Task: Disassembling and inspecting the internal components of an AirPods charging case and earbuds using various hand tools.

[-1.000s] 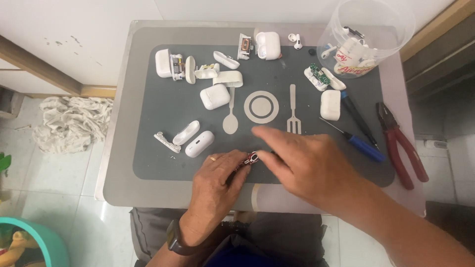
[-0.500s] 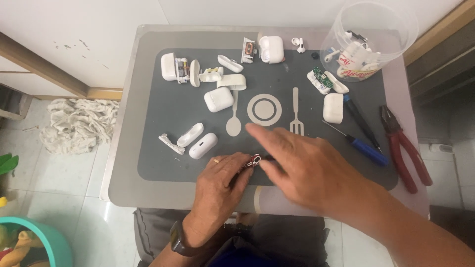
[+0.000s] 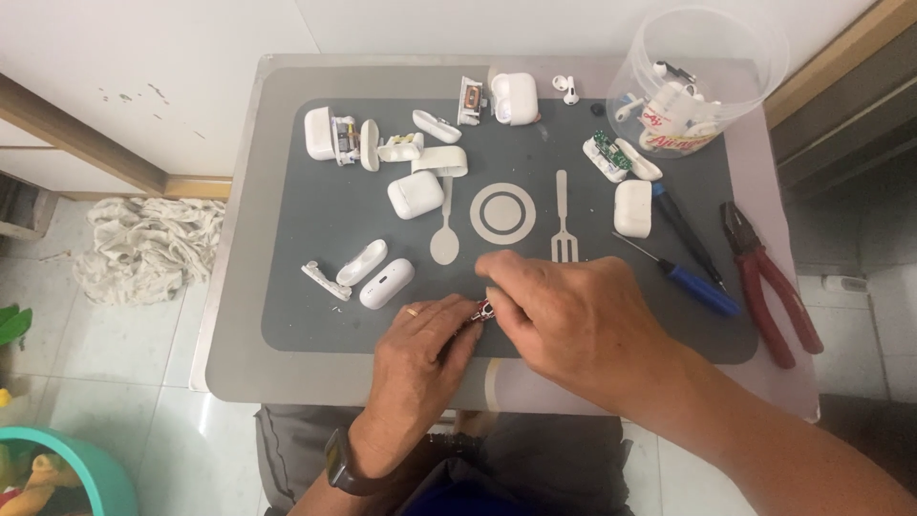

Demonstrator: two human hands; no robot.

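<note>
My left hand and my right hand meet at the near edge of a grey placemat. Between their fingertips they pinch a small red and silver part; most of it is hidden by the fingers. A watch sits on my left wrist. Just left of my left hand lie a white earbud case, a white case shell and a thin white strip.
More white cases and case halves lie across the mat's far side. A clear tub of parts stands far right. A blue screwdriver, a black tool and red pliers lie right. A rag is on the floor.
Both hands stay together on the small part with only slight finger movement. The view has shifted a little.
</note>
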